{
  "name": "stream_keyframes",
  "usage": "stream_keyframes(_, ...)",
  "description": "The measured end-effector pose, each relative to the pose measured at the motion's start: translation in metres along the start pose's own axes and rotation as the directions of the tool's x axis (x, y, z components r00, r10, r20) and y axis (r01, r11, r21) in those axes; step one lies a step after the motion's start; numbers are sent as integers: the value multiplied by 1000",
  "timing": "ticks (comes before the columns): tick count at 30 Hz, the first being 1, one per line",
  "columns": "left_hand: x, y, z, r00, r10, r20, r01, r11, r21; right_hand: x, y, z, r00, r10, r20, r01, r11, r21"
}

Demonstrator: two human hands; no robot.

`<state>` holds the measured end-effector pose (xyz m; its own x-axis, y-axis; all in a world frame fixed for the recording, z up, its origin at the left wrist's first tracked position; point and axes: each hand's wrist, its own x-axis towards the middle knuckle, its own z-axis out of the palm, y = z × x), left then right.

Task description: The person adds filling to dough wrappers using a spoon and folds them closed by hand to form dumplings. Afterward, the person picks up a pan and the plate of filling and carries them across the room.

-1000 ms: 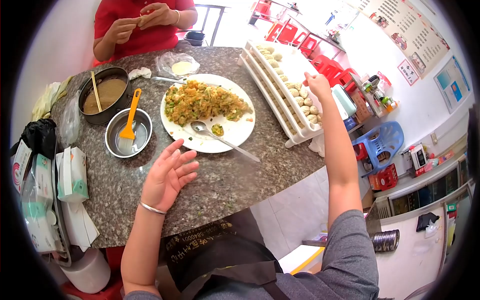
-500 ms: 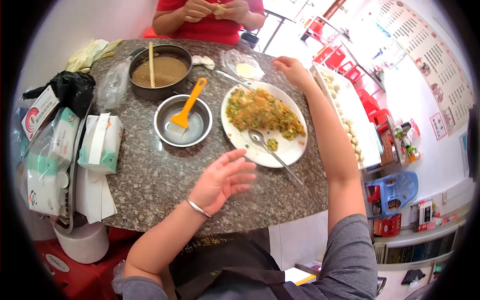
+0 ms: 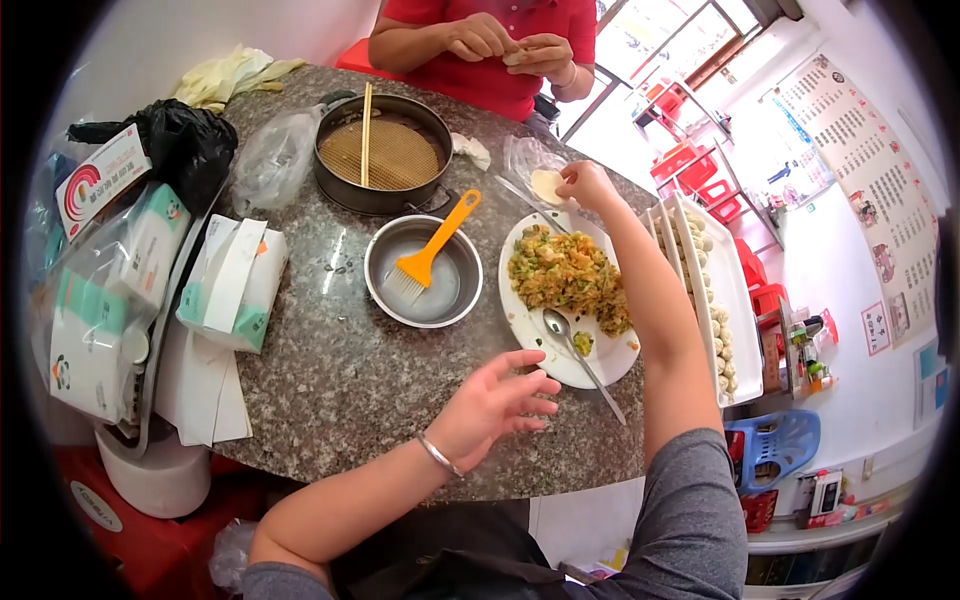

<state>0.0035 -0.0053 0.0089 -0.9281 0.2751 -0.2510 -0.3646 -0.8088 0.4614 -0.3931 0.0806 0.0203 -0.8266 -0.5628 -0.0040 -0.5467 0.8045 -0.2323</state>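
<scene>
Fingers bent together, my right hand (image 3: 588,187) pinches the edge of a round, pale dough wrapper (image 3: 547,186) lying by a clear plastic bag (image 3: 527,155). My left hand (image 3: 495,408) hovers over the table's near side, palm turned inward, fingers apart and nothing in them. Between the hands sits an oval white plate (image 3: 540,345) heaped with chopped vegetable filling (image 3: 570,275). A metal spoon (image 3: 590,365) rests on it, its handle over the rim. At the plate's far edge lies a flat metal utensil (image 3: 525,202), partly hidden.
Left of the plate, a metal bowl (image 3: 385,300) holds an orange brush (image 3: 435,250). Behind it stands a round dark pan (image 3: 335,185) with chopsticks (image 3: 366,140). White trays of dumplings (image 3: 722,350) line the right. Tissue packs (image 3: 240,290) stand left. Across the table, a person in red (image 3: 490,75) handles dough.
My right hand has come down onto the dough wrapper and closed its fingers on it. My left hand stays open. The whole view has shifted, so the table appears further right and lower.
</scene>
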Motion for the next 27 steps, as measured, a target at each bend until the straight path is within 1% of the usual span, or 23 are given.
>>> stream_keyframes(1,0,0,0,1000,2,2,-2,1000,-1,-2,-2,-2,1000,11,-15,-10,999,39)
stream_keyframes(2,0,0,0,1000,5,0,-5,1000,-2,-5,-5,-3,1000,8,-14,-8,999,39)
stream_keyframes(4,0,-1,-1,1000,5,-1,-5,1000,-8,-16,-20,-9,992,119,-40,-113,985,134)
stream_keyframes(5,1,-1,-1,1000,5,-3,-5,1000,-9,-19,-26,-13,992,119,-37,-113,985,134)
stream_keyframes(7,1,0,0,1000,3,-14,-3,1000,-1,-24,-31,-17,992,77,-98,-63,989,136)
stream_keyframes(8,1,0,0,1000,-1,-14,1,1000,0,-15,-15,-9,966,-132,-225,134,991,-6)
stream_keyframes(9,2,-1,-1,1000,3,-19,-3,1000,-1,-17,-17,-13,966,-128,-226,130,992,-5)
stream_keyframes(11,3,-2,-3,1000,6,-24,-6,1000,0,-24,-30,-26,965,-134,-224,150,987,53)
stream_keyframes(13,4,-3,-5,1000,23,-8,-23,999,-26,-30,-37,-34,959,-134,-250,152,987,56)
stream_keyframes(15,4,-2,-4,1000,23,-16,-24,1000,-19,-34,-42,-41,926,-231,-299,245,969,10)
stream_keyframes(16,3,-1,-4,999,23,-23,-23,1000,-13,-36,-44,-44,926,-233,-298,247,969,11)
stream_keyframes(19,5,-3,-7,999,41,-18,-41,999,-5,-45,-54,-58,842,-326,-429,360,933,-2)
stream_keyframes(21,6,-3,-7,998,53,-31,-53,999,-9,-56,-62,-72,833,-336,-440,371,929,-6)
stream_keyframes(23,6,-1,-7,997,68,-48,-69,998,-13,-72,-70,-87,770,-372,-518,460,886,48)
stream_keyframes(24,6,-1,-7,989,117,-85,-121,992,-40,-88,-79,-96,784,-339,-521,453,885,107)
stream_keyframes(25,7,0,-7,979,162,-125,-171,983,-66,-106,-88,-103,775,-343,-532,481,865,143)
stream_keyframes(27,9,0,-11,963,208,-174,-229,967,-111,-147,-100,-115,815,-301,-496,454,863,223)
